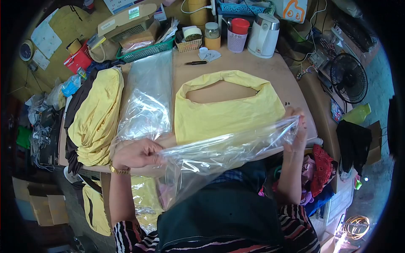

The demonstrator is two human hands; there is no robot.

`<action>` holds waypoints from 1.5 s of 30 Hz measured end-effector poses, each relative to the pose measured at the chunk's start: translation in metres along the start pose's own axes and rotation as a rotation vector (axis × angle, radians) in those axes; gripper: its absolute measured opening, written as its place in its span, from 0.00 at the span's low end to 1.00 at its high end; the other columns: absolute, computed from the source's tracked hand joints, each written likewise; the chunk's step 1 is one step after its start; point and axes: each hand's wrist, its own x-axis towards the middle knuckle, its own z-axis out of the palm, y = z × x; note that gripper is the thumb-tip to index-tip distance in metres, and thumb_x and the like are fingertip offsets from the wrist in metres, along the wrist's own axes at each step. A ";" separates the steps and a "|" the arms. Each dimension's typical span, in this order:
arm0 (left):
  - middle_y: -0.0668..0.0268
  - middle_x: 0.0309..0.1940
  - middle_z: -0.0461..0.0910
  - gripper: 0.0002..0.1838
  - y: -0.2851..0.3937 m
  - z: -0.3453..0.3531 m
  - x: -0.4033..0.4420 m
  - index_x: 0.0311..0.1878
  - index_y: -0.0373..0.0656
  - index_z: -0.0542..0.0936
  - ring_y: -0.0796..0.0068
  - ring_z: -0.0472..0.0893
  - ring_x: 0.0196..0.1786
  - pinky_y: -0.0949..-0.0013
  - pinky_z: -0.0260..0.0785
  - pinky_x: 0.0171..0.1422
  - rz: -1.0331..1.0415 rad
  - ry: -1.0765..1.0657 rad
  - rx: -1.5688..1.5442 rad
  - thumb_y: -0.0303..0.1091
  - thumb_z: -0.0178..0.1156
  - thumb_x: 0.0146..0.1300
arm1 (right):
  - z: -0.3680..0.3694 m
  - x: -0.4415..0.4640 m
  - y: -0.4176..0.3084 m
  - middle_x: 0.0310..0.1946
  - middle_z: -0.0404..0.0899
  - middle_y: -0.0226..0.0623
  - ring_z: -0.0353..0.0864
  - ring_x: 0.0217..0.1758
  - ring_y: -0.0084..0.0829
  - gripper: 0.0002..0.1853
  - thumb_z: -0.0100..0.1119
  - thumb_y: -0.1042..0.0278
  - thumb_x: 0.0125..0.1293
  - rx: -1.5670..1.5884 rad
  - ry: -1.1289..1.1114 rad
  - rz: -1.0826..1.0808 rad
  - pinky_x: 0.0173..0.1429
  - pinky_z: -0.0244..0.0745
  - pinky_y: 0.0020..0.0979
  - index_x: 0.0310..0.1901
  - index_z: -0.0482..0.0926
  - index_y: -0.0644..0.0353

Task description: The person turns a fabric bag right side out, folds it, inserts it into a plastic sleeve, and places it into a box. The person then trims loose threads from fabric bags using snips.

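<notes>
A clear plastic bag (211, 157) is stretched between my two hands above the table's near edge. My left hand (139, 155) is closed on its left corner, thumb against the fingers. On the other side my right hand (296, 130) pinches the upper right end, with some fingers hidden behind the film. Just beyond the plastic, a yellow cloth bag (228, 113) lies flat, its handle loop pointing away from me. The lower edge of the cloth bag is partly covered by the film. Left of it is a stack of clear plastic bags (147, 99).
A pile of folded yellow cloth bags (98, 114) stands at the table's left. Along the back are a white kettle (264, 36), a purple cup (237, 42), a glass jar (211, 31), a green basket (145, 52) and black snips (195, 63). A black fan (348, 78) stands right.
</notes>
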 end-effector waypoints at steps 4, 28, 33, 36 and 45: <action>0.67 0.27 0.80 0.07 -0.016 -0.003 0.003 0.34 0.36 0.84 0.78 0.77 0.27 0.71 0.72 0.39 0.468 0.760 -0.678 0.30 0.62 0.63 | 0.027 0.007 -0.013 0.35 0.81 0.46 0.80 0.34 0.29 0.15 0.59 0.55 0.68 0.035 -0.606 0.772 0.34 0.75 0.29 0.36 0.80 0.61; 0.69 0.39 0.81 0.17 -0.015 0.025 0.008 0.55 0.40 0.77 0.77 0.79 0.38 0.74 0.69 0.36 0.319 0.796 -1.209 0.42 0.56 0.70 | 0.021 -0.010 0.032 0.30 0.80 0.31 0.79 0.32 0.25 0.11 0.54 0.64 0.71 0.071 0.155 0.772 0.42 0.77 0.28 0.41 0.80 0.64; 0.67 0.40 0.79 0.16 -0.045 0.004 0.016 0.51 0.40 0.78 0.76 0.78 0.38 0.74 0.68 0.35 0.968 -0.213 -1.441 0.42 0.54 0.71 | 0.038 -0.003 0.013 0.33 0.84 0.35 0.84 0.38 0.24 0.10 0.59 0.66 0.67 -0.235 -0.700 0.831 0.43 0.78 0.27 0.41 0.83 0.65; 0.68 0.32 0.78 0.12 -0.040 0.027 0.004 0.41 0.42 0.80 0.77 0.76 0.30 0.74 0.67 0.33 0.434 0.335 -0.296 0.40 0.52 0.72 | 0.042 0.004 0.020 0.31 0.84 0.33 0.84 0.34 0.25 0.11 0.60 0.65 0.67 0.280 0.633 0.401 0.40 0.78 0.28 0.44 0.82 0.64; 0.67 0.40 0.83 0.17 -0.062 0.011 0.003 0.53 0.37 0.80 0.82 0.77 0.37 0.75 0.68 0.41 0.441 0.425 -1.602 0.39 0.59 0.68 | 0.026 -0.014 0.035 0.33 0.85 0.34 0.79 0.27 0.23 0.18 0.69 0.57 0.59 -0.325 -0.801 1.020 0.31 0.73 0.26 0.46 0.82 0.59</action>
